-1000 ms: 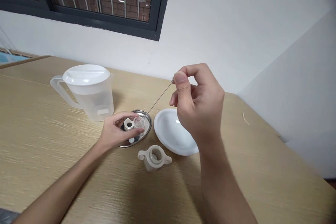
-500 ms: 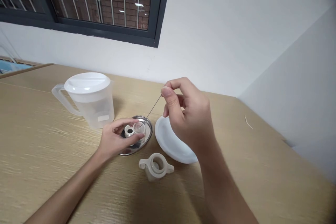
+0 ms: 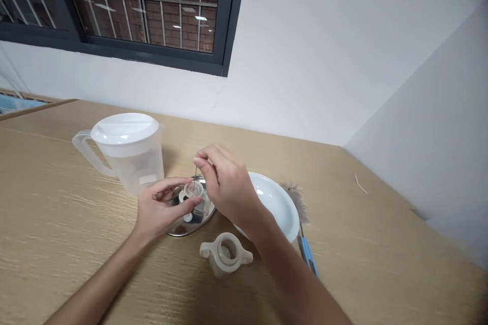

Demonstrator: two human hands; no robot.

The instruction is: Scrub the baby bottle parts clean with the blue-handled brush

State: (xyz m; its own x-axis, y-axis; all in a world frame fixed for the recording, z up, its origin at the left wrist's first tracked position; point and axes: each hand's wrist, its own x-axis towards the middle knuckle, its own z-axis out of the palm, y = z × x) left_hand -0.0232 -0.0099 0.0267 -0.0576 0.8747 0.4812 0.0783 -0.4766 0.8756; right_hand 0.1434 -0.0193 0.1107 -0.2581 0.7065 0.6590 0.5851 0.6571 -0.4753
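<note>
centre-left: right hand pinches wire; left hand grips cup. risk: sideways push on wire could tip cup.

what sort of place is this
An indoor room, perhaps a simple workroom, though exactly which kind is unclear: a barred window in a white wall, a wood-look table and a lidded pitcher.

Your left hand curves into a C-shaped grip, fingertips held apart from the thumb. Just right of and slightly above that grip, your right hand pinches thumb to forefinger. Behind each grip, your bare left forearm and right forearm stretch diagonally.
</note>
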